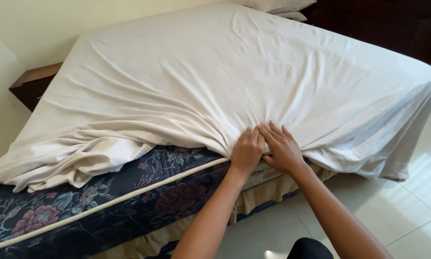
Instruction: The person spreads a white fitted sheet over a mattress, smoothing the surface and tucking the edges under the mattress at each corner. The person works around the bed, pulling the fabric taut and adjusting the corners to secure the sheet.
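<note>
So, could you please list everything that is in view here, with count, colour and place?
Wrinkled cloth bed sheet: one, off-white, spread over the bed, bunched at the near edge.
Floral-patterned mattress: one, dark blue with pink flowers, uncovered at the near left corner.
Pillows: two, white, far end.
Wooden bedside shelf: one, dark brown, left by the wall.
Glossy tiled floor: pale, right.
Left hand: flat on the sheet edge.
Right hand: flat beside it, touching.

In the lower right of the frame the tiled floor [407, 201] is open. The mattress [105, 192] fills the middle, and a wall [33, 29] closes the upper left.
</note>
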